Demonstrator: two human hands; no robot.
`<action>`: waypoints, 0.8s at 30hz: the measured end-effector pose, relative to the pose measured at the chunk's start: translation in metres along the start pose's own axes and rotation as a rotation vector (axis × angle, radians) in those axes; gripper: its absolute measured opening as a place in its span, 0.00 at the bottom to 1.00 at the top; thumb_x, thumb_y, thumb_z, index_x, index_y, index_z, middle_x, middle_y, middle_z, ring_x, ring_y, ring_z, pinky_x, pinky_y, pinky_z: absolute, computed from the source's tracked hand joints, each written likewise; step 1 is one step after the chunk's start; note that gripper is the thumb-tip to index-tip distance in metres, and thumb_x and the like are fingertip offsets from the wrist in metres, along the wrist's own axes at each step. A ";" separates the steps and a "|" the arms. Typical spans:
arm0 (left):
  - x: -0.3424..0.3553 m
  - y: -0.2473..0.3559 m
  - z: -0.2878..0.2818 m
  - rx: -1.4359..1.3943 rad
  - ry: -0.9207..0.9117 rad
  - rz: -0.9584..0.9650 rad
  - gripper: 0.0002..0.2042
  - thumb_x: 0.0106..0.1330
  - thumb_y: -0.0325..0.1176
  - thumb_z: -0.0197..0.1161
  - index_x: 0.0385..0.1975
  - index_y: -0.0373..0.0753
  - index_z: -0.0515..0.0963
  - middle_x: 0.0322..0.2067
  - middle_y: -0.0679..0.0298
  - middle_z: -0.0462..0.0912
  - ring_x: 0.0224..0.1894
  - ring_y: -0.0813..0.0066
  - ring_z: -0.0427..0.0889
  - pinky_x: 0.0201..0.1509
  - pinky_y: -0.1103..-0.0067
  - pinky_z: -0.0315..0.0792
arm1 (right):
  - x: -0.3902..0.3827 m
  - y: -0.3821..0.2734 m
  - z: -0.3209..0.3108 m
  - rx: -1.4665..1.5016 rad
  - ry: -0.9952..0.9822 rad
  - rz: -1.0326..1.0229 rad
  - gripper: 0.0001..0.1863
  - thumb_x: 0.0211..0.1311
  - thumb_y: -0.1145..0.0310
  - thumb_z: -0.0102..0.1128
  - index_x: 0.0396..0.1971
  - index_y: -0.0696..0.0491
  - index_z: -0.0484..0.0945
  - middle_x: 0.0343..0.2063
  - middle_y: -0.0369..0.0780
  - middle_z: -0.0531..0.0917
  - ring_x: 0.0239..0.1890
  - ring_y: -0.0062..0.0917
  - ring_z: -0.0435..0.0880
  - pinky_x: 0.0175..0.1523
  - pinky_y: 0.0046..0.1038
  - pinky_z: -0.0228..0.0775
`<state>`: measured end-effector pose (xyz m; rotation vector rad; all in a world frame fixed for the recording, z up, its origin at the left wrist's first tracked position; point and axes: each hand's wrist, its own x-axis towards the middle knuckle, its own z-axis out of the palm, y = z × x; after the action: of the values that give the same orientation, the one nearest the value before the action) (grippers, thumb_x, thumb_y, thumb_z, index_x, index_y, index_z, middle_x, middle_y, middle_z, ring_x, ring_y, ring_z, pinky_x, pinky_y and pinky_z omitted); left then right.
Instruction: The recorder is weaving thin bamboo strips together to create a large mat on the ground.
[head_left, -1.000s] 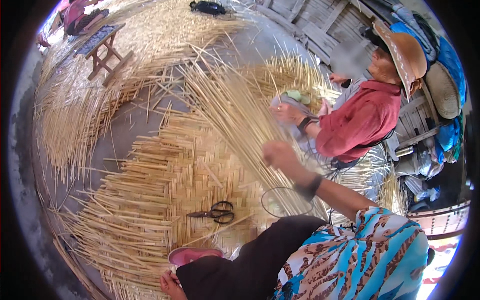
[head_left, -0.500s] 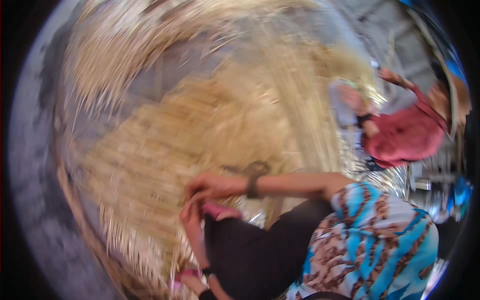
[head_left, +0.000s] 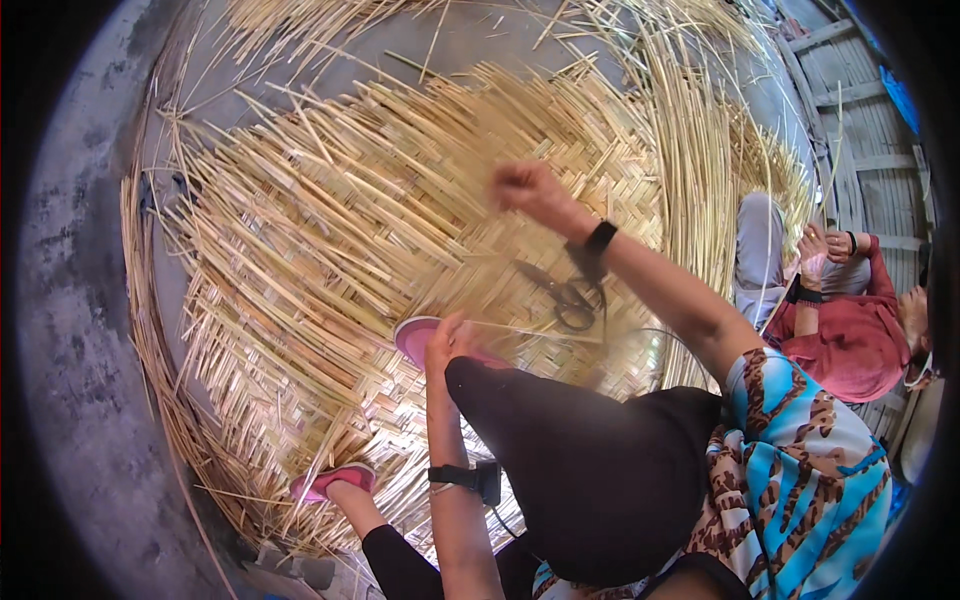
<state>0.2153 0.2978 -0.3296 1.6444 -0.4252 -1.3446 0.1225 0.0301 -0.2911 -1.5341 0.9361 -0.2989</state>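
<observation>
A large, partly woven mat (head_left: 350,230) of pale split-cane strips spreads over the floor in front of me. My left hand (head_left: 447,343) is closed beside my knee, just right of a pink shoe. A thin pale cane strip (head_left: 545,331) runs rightward from its fingertips, low over the weave. My right hand (head_left: 532,190) is raised over the middle of the mat, curled like a fist and slightly blurred. What it holds, if anything, I cannot make out. Between the hands a pair of dark scissors (head_left: 574,308) lies on the mat, partly behind a blurred streak.
A person in a red shirt (head_left: 850,345) sits at the right, hands raised near a long thin strip. Long loose strips (head_left: 690,150) lie along the mat's right side. More strips are strewn at the far edge. A grey wall (head_left: 75,300) stands at the left.
My hands, together near my knee before, are now apart. The right one has swung up and to the right over the mat; the left stays by the knee. The view has shifted and sharpened.
</observation>
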 end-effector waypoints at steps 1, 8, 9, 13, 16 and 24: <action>-0.004 -0.007 -0.003 0.065 0.036 -0.028 0.17 0.70 0.40 0.54 0.49 0.33 0.75 0.33 0.60 0.84 0.30 0.81 0.79 0.34 0.86 0.72 | 0.010 -0.001 -0.011 0.013 0.036 0.028 0.04 0.60 0.73 0.58 0.32 0.55 0.80 0.25 0.32 0.82 0.26 0.15 0.79 0.36 0.18 0.74; -0.042 -0.020 -0.017 -0.120 0.111 -0.006 0.13 0.70 0.35 0.54 0.46 0.33 0.75 0.31 0.61 0.83 0.32 0.79 0.80 0.36 0.84 0.74 | 0.037 0.010 -0.011 -0.229 -0.372 -0.051 0.05 0.56 0.73 0.55 0.25 0.57 0.78 0.21 0.33 0.79 0.25 0.16 0.77 0.32 0.20 0.69; -0.043 -0.019 -0.017 -0.195 0.131 -0.051 0.12 0.70 0.33 0.54 0.45 0.32 0.75 0.30 0.61 0.82 0.31 0.80 0.80 0.35 0.84 0.74 | 0.040 0.016 -0.005 -0.286 -0.423 -0.066 0.04 0.54 0.75 0.54 0.24 0.58 0.77 0.21 0.33 0.78 0.26 0.17 0.77 0.32 0.21 0.69; -0.035 -0.017 -0.017 -0.258 0.146 -0.140 0.12 0.70 0.33 0.54 0.44 0.31 0.74 0.29 0.62 0.82 0.29 0.80 0.79 0.34 0.84 0.73 | 0.049 0.043 0.006 -0.244 -0.432 0.034 0.06 0.51 0.76 0.54 0.29 0.61 0.78 0.23 0.35 0.78 0.27 0.18 0.75 0.33 0.23 0.69; -0.028 -0.017 -0.015 -0.247 0.116 -0.181 0.13 0.70 0.35 0.55 0.44 0.31 0.74 0.28 0.62 0.81 0.28 0.80 0.79 0.32 0.84 0.73 | 0.049 0.056 0.006 -0.233 -0.384 -0.012 0.03 0.51 0.76 0.58 0.25 0.57 0.79 0.19 0.35 0.81 0.24 0.18 0.80 0.32 0.23 0.71; -0.026 -0.011 -0.004 -0.234 0.128 -0.174 0.14 0.70 0.37 0.55 0.44 0.32 0.74 0.28 0.62 0.80 0.25 0.80 0.79 0.28 0.84 0.72 | 0.046 0.050 0.005 -0.416 -0.360 -0.082 0.03 0.55 0.75 0.59 0.27 0.57 0.79 0.21 0.36 0.81 0.24 0.19 0.80 0.33 0.23 0.73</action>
<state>0.2075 0.3243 -0.3238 1.5868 -0.0466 -1.3503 0.1365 0.0056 -0.3532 -1.9298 0.6740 0.1251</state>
